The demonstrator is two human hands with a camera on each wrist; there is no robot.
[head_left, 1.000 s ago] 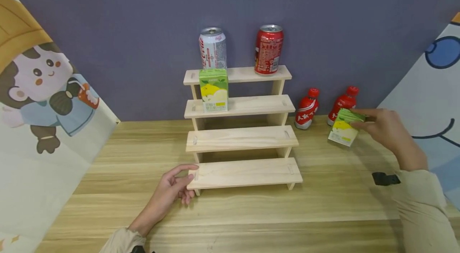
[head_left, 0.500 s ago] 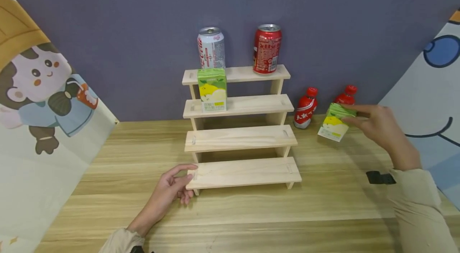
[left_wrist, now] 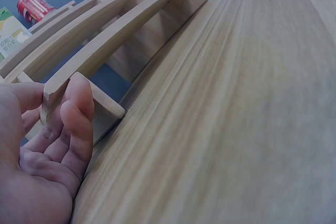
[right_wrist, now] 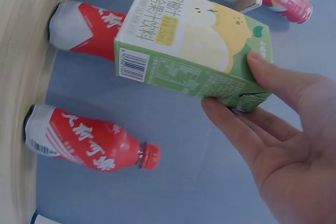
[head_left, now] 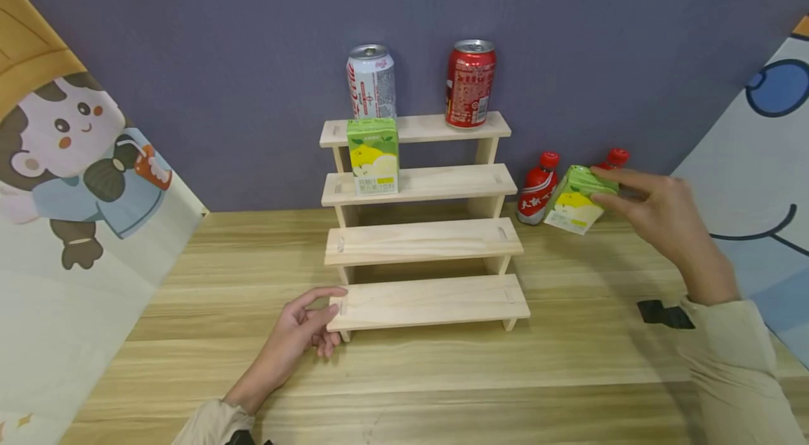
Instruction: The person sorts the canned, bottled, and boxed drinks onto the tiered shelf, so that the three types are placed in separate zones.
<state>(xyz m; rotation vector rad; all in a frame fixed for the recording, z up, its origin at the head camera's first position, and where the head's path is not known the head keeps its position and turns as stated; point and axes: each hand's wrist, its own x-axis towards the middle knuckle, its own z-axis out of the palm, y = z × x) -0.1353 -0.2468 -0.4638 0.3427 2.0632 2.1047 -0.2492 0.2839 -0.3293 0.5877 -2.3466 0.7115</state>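
Note:
My right hand [head_left: 663, 217] pinches a green and yellow juice carton [head_left: 574, 203] near its top, holding it tilted above the table, in front of the red bottles. In the right wrist view thumb and fingers grip the carton [right_wrist: 194, 45] at its top end. My left hand [head_left: 303, 329] grips the left end of the lowest step of a wooden four-tier shelf [head_left: 430, 303], thumb on top. The left wrist view shows its fingers [left_wrist: 79, 98] curled under that board. A second juice carton [head_left: 373, 156] stands upright at the left of the shelf's second tier from the top.
A white cola can [head_left: 371, 83] and a red cola can [head_left: 471, 83] stand on the top tier. Two red bottles, a left one [head_left: 538, 189] and a partly hidden right one [head_left: 616, 157], stand by the back wall [head_left: 253, 80], right of the shelf.
My right hand has carried the juice carton leftward and up, from in front of the right bottle towards the left one. My left hand stays on the lowest step.

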